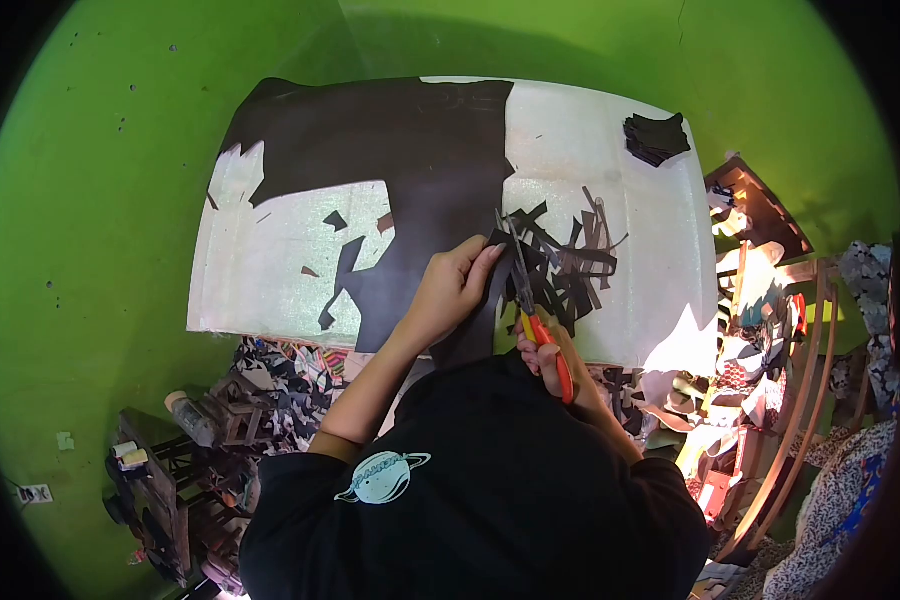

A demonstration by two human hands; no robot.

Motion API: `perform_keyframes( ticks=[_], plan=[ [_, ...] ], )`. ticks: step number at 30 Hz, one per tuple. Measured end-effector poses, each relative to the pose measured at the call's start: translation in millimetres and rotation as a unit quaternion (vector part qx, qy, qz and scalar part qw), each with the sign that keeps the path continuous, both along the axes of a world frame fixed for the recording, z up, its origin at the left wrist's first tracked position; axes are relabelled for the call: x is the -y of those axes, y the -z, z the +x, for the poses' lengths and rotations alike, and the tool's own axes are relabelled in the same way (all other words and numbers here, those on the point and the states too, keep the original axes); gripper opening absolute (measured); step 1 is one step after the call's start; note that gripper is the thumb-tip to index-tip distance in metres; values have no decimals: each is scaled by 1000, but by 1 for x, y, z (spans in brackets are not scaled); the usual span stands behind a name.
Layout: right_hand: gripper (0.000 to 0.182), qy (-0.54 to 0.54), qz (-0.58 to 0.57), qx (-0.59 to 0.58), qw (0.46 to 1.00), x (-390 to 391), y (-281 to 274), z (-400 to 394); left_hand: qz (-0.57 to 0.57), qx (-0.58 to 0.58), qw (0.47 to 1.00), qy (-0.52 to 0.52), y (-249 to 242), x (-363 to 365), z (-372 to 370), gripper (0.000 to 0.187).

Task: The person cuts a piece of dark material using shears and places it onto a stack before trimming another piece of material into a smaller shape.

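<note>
A large dark sheet (440, 200), leather-like or fabric, lies across the white table (610, 110) and hangs over its near edge. My left hand (448, 285) is closed, thumb and fingers pinching dark material near the sheet's right edge. Wrapped round the red and yellow handles of the scissors (528, 290) is my right hand (550, 355). Their blades point away from me, slightly apart, against the dark material by my left fingertips. Just right of the blades lies a heap of dark strips (580, 260). Part of the sheet is hidden behind my left hand.
A stack of dark cut pieces (657, 138) sits at the table's far right corner. Small dark scraps (336, 220) lie on the left half. Fabric scraps (290, 390) cover the floor below. At left stands a dark wooden stand (165, 500); a green wall (100, 200) encloses the space.
</note>
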State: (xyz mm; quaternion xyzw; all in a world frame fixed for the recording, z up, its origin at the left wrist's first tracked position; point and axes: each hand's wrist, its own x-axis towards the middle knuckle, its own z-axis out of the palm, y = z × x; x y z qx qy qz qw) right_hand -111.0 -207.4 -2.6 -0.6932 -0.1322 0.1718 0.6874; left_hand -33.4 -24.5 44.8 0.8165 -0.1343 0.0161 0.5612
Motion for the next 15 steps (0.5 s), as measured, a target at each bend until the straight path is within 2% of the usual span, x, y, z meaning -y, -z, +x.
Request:
perform_keyframes(
  ticks=[7,9,13,15],
  plan=[
    [57,32,34,16,999,-10,4,-5,-37,8,999,-15,-6,10,-7,26],
    [60,97,-23,140,985,-13,-3,-2,-49,-2,999,-21,-2,14,-12,26],
    [61,91,-3,89,992,-11,3,-5,-58,-24,998,-28,4,14,-16,27],
    [59,42,14,52,998,-7,13,-5,-58,-24,998,-30,5,13,-16,27]
  ],
)
